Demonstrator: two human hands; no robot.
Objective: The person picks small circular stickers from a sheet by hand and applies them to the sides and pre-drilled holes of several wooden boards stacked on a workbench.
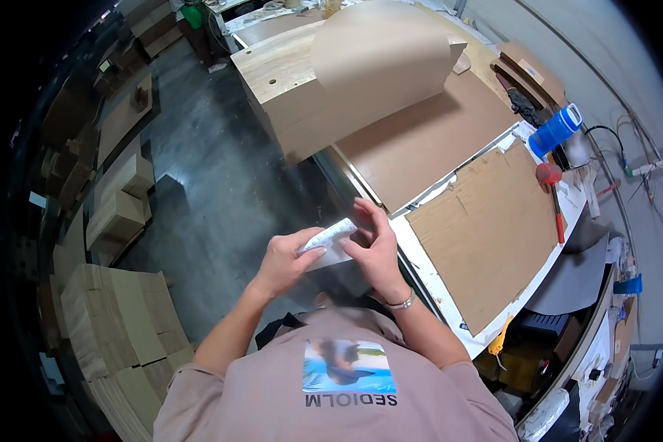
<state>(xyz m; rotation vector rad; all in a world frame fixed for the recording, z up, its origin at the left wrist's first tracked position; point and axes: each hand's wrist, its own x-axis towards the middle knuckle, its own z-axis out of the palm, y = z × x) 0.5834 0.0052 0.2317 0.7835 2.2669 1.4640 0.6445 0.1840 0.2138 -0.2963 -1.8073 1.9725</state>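
Evidently the work in hand is at the paper (331,237), held in front of the belly, off the table's (429,283) near-left edge and over the floor (177,214). Taking the paper as the hub of the clock, the left hand (281,262) sits between 8 and 9 o'clock, pinching it between thumb and fingers. The right hand (379,258) is between 3 and 4, its thumb against or just beside the paper, its upper fingers raised and spread; whether it grips too, I cannot tell.

As I judge it, the handling is partway: the paper is up off any surface and its top edge is curled over, marks showing on the curl, while the part below looks plain. It is neither flat nor laid on anything. How much is left cannot be read from this.

Towards 12 o'clock stands a box (302,132); a smooth brown oval (381,55) covers much of its top, and its nature is unclear. Cardboard (486,228) lies at 3, with a mallet (549,174) beyond. The marks are too small to make out, the paper's back is hidden, and at 11 a co-worker (194,33) is cut off by the upper edge.
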